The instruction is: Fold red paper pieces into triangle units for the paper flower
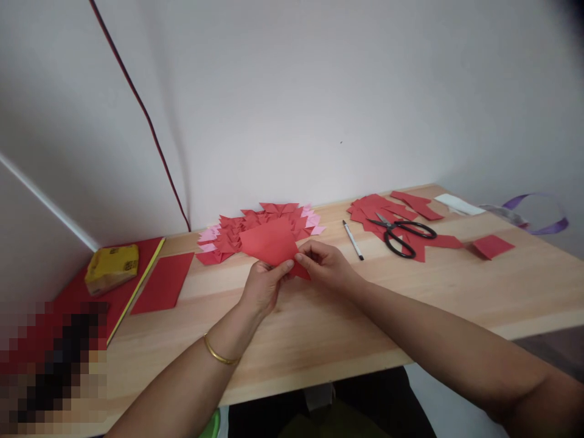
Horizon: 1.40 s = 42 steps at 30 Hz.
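Note:
A sheet of red paper (270, 241) is held up over the table between both my hands. My left hand (267, 281) pinches its lower edge, thumb on top. Close beside it, my right hand (326, 263) grips the lower right corner, where a small pointed flap of the paper hangs down. The fingers behind the sheet are hidden. Just behind the paper lies a heap of folded red and pink paper pieces (225, 230) against the wall.
Black-handled scissors (387, 226) rest on red paper pieces (376, 207) at right, with a marker pen (353, 241) nearer. A red square (493, 246) lies farther right. On the left are red sheets (164, 283), a yellow packet (112, 267) and a yellow strip (137, 291).

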Motion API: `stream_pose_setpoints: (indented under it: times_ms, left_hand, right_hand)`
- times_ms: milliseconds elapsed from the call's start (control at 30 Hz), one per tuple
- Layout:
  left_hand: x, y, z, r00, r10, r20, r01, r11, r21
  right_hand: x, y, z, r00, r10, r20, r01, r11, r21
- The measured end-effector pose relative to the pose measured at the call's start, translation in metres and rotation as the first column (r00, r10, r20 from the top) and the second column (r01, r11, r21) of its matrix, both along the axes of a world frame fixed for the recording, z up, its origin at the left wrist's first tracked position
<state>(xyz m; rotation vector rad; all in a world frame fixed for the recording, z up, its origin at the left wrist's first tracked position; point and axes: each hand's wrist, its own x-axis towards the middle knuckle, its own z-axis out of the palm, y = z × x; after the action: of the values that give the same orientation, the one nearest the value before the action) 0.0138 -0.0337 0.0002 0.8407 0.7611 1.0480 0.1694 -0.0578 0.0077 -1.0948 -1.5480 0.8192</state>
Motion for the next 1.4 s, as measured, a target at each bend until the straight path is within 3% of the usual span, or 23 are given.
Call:
stream_pose_setpoints:
  times_ms: [333,533,700,1000,1400]
  left_hand:
    - [0.001,-0.002,0.003,1.0,0.004,-0.011,-0.004,1.0,0.003]
    - [0.002,-0.002,0.002,0.998,0.022,-0.05,-0.022,1.0,-0.003]
    - [0.001,-0.001,0.003,0.999,0.048,-0.018,-0.048,0.999,0.001]
    - [-0.011,0.012,0.017,0.967,0.254,-0.022,-0.251,0.963,0.093]
    - [-0.018,0.018,0.022,0.96,0.278,-0.035,-0.263,0.936,0.233]
  right_hand:
    - [0.001,0.001,-0.004,0.999,-0.003,0.051,0.003,1.0,0.004]
    - [-0.005,-0.001,-0.006,0.992,-0.002,0.122,-0.007,0.998,0.07]
    - [-0.004,0.0,-0.006,0.976,-0.095,0.196,0.072,0.99,0.119]
    - [0.005,0.006,-0.003,0.958,-0.177,0.225,0.151,0.98,0.128]
    - [0.004,0.005,-0.001,0.966,-0.156,0.204,0.136,0.985,0.11]
